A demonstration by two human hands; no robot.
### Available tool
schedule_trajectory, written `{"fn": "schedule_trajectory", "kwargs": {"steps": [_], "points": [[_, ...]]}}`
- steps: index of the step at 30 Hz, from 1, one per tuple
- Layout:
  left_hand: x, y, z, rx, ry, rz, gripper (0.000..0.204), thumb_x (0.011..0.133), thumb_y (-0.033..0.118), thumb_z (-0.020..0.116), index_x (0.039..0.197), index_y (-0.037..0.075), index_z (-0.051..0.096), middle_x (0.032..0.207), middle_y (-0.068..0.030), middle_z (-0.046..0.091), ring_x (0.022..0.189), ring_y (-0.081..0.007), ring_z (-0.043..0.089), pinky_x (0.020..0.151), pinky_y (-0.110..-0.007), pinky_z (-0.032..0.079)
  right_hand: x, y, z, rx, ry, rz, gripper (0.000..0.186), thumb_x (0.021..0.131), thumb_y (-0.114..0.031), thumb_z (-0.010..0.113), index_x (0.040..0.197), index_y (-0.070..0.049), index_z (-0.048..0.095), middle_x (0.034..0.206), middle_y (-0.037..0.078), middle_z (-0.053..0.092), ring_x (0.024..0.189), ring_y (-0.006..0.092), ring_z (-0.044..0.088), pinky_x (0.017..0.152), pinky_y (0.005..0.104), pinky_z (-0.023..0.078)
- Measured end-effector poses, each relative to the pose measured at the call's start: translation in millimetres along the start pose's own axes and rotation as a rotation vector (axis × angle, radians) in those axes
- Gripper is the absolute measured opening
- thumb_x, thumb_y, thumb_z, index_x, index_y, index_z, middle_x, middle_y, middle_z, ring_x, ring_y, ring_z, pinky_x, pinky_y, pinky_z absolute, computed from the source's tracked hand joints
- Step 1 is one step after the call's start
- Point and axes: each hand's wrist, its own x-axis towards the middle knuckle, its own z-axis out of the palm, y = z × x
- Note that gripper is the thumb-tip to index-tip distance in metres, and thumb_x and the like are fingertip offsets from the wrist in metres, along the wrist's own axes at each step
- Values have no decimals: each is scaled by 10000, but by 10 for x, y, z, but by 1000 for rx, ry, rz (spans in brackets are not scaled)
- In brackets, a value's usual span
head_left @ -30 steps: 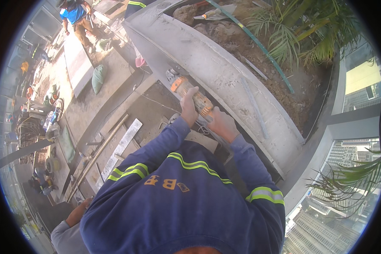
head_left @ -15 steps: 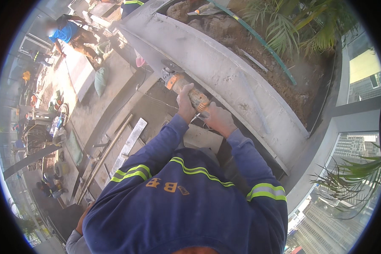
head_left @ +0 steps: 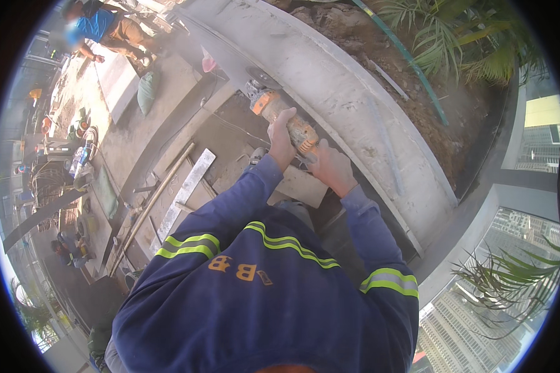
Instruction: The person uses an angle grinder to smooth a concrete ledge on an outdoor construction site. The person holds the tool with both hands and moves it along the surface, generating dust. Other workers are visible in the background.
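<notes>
An orange and grey angle grinder (head_left: 290, 123), coated in dust, is held in both my hands. My left hand (head_left: 282, 140) wraps around its body near the middle. My right hand (head_left: 331, 166) grips the rear end of the grinder. Its disc (head_left: 263, 77) is at the far end, beside the face of a curved concrete planter wall (head_left: 354, 99). Whether the disc touches the wall I cannot tell. Pale dust hangs around the disc.
Soil and palm fronds (head_left: 466, 37) fill the planter, with a green strip (head_left: 410, 59) across it. A long metal straightedge (head_left: 183, 202) and a wooden pole (head_left: 149, 214) lie to my left. A person in a blue shirt (head_left: 106, 26) bends over a slab at the far left. Windows are at the right.
The grinder and both hands have shifted slightly right in view, still in the same hold. The whole scene has turned a little. At far left, the person in blue appears higher and further right.
</notes>
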Motion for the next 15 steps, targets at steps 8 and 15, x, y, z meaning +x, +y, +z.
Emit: {"fn": "schedule_trajectory", "kwargs": {"steps": [8,15], "points": [[85,21,-41,-23,-12,12,304,860,167,731,1076,35,562,938,-109,606,815,-286,665,722,-490,603,91,-13,71,21,-14,51,425,794,-269,749,1030,-5,514,851,264,708,835,445,712,726,529,564],[-48,-67,-37,-39,-41,24,299,857,160,732,1072,40,563,941,-110,605,801,-283,665,707,-487,597,-93,-1,-56,27,-60,63,485,775,-301,777,1050,-3,510,868,271,705,868,450,707,739,532,556]]}}
